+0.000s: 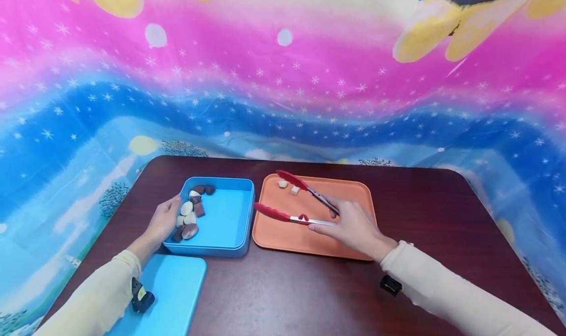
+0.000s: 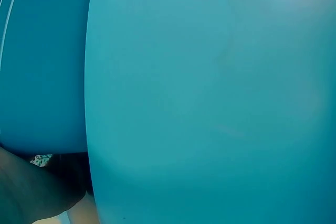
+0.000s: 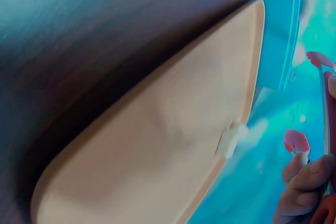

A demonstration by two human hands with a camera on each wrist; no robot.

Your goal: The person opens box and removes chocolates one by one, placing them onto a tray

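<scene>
My right hand (image 1: 353,228) grips a pair of tongs (image 1: 316,196) with red scalloped tips and metal arms. The tongs are spread apart above the orange tray (image 1: 309,245), nothing between their tips. Two whitish pieces (image 1: 295,190) lie toward the tray's back left, and a small brown piece (image 1: 332,213) shows beside my right fingers. My left hand (image 1: 164,221) holds the left wall of an open blue box (image 1: 243,247); its fingertips are partly hidden. Along the box's left side lie several brown and white chocolate-like pieces (image 1: 190,231). The right wrist view shows fingers (image 3: 304,182) round the tongs.
A flat blue lid (image 1: 177,287) lies in front of the box, under my left forearm. The box and tray stand side by side on a dark reddish-brown table (image 1: 283,292). A patterned cloth (image 1: 283,80) hangs behind the table and along its sides.
</scene>
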